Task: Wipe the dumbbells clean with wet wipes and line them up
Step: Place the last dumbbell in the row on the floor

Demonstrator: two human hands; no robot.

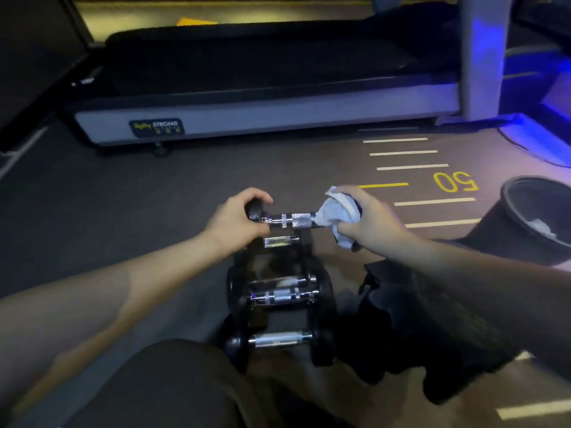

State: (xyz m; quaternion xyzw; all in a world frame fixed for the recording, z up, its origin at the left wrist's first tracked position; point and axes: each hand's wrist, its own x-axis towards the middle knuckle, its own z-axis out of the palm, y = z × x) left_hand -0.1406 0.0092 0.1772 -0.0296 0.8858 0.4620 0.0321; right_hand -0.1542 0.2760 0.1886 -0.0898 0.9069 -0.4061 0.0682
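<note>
A small black dumbbell with a chrome knurled handle (290, 220) is held up above the floor. My left hand (234, 219) grips its left head. My right hand (367, 219) presses a crumpled white wet wipe (335, 213) around its right head, which is hidden under the wipe. Below it, several more black dumbbells lie in a row on the floor toward me, one with its handle at the middle (282, 295) and the nearest (279, 339) by my knee.
A black bin (522, 211) with used white wipes inside stands at the right. A treadmill (265, 115) runs across the floor ahead. A dark bag (417, 322) lies right of the dumbbell row. Floor markings and a yellow "50" (455, 181) are at the right.
</note>
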